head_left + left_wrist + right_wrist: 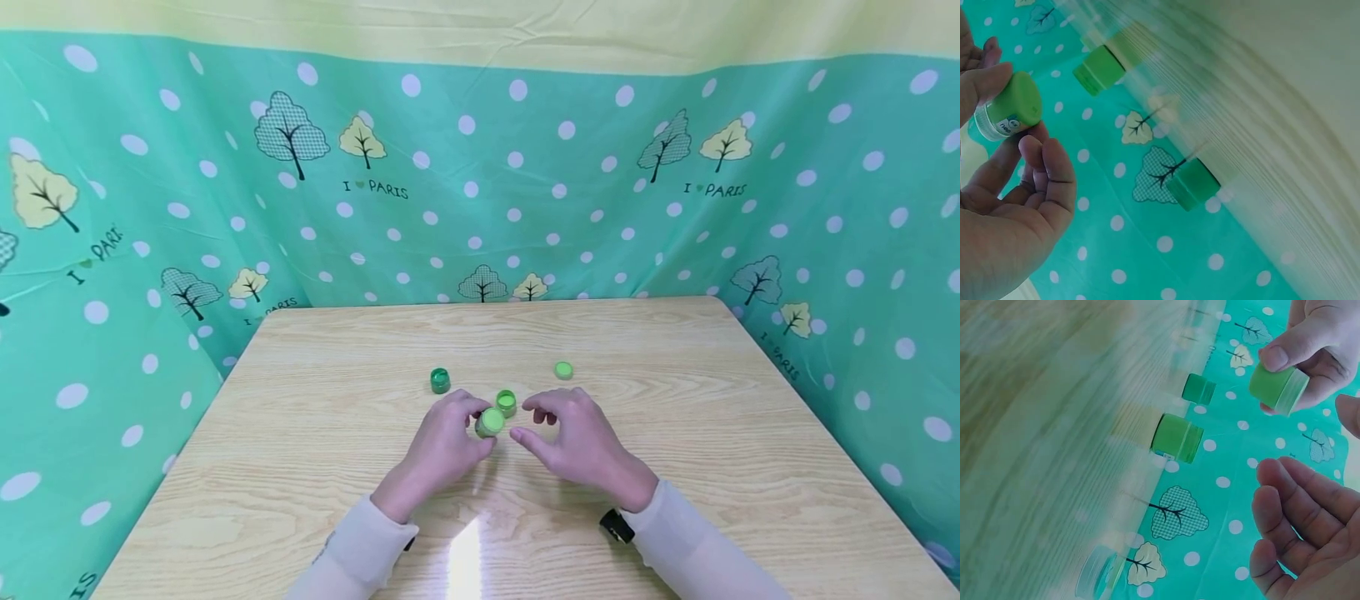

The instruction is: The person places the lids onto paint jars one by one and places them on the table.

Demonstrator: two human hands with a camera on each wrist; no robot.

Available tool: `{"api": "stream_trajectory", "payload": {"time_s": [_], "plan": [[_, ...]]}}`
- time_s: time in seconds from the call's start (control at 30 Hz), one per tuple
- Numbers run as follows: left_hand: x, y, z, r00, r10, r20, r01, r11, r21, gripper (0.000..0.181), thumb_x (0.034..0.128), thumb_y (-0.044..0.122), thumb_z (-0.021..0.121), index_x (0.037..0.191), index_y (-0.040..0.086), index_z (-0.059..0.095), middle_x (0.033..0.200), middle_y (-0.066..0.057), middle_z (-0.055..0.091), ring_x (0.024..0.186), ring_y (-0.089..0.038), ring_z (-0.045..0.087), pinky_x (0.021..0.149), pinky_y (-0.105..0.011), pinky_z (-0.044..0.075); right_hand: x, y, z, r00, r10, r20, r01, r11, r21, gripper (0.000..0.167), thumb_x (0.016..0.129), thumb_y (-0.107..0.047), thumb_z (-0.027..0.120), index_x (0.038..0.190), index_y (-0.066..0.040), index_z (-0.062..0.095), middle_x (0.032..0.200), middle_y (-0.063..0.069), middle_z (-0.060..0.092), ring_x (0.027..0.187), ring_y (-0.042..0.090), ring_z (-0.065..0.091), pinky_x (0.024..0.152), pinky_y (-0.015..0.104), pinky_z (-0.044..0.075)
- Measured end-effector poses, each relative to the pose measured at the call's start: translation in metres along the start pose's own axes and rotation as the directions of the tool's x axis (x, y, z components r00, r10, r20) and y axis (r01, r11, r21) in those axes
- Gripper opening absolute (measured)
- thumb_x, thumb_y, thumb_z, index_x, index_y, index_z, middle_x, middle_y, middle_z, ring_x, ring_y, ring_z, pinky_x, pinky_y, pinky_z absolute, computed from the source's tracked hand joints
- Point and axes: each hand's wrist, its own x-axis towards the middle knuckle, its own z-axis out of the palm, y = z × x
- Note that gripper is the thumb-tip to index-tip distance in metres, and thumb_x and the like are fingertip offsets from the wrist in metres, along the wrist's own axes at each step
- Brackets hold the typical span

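My left hand [450,437] pinches a small labelled jar [491,422] between thumb and fingers, above the table. In the left wrist view the jar shows a light green part, a clear band and a printed label. Just to its right, my right hand [577,437] holds nothing, its fingers loosely bent and thumb apart. Beyond the held jar stands a light green jar [506,403] on the table. A dark green jar [440,381] stands farther left. Part of the held jar is hidden by the left fingers.
Toward the back right of the wood-grain table [337,358] is a small light green round-topped piece [564,370]; the right wrist view shows a clear-sided jar [1094,575] at its edge. A green dotted curtain [465,208] hangs behind and beside the table.
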Motion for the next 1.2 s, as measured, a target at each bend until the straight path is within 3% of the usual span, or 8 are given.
{"api": "stream_trajectory", "payload": {"time_s": [0.47,0.67,0.93,1.2], "plan": [[-0.005,-0.014,-0.015,0.998,-0.048,-0.036,0.050,0.997,0.063,0.026,0.0761,0.009,0.086,0.099,0.012,0.075,0.093,0.005,0.065,0.084,-0.021,0.061,0.073,-0.032,0.050,-0.008,0.010,-0.003,1.000,0.010,0.019,-0.008,0.997,-0.073,0.043,0.088,-0.044,0.079,0.113,-0.009,0.075,0.112,0.002,0.074,0.098,0.019,0.067,0.087,0.041,0.050],[-0.005,-0.023,-0.023,0.995,-0.083,-0.060,0.088,0.991,0.101,0.023,0.0750,0.007,0.086,0.095,0.011,0.074,0.090,0.004,0.065,0.078,-0.017,0.058,0.068,-0.031,0.049,-0.014,0.015,-0.007,0.998,0.037,0.042,-0.032,0.994,-0.100,0.045,0.088,-0.044,0.079,0.114,-0.008,0.074,0.114,0.003,0.073,0.105,0.020,0.065,0.094,0.047,0.048],[-0.005,-0.033,-0.032,0.985,-0.149,-0.084,0.160,0.978,0.137,0.033,0.0753,0.007,0.085,0.107,0.003,0.076,0.096,-0.004,0.071,0.085,-0.020,0.063,0.073,-0.036,0.053,-0.022,0.021,-0.010,0.998,0.031,0.047,-0.025,0.992,-0.127,0.046,0.088,-0.045,0.078,0.115,-0.007,0.074,0.115,0.005,0.073,0.108,0.025,0.066,0.096,0.050,0.048],[-0.002,-0.046,-0.040,0.972,-0.216,-0.092,0.229,0.960,0.163,0.025,0.0760,0.006,0.082,0.100,0.005,0.076,0.089,-0.002,0.068,0.076,-0.017,0.056,0.067,-0.033,0.050,-0.027,0.027,-0.013,0.999,0.038,0.039,-0.032,0.989,-0.143,0.052,0.088,-0.050,0.077,0.117,-0.006,0.073,0.119,0.006,0.072,0.112,0.027,0.063,0.099,0.053,0.047]]}}
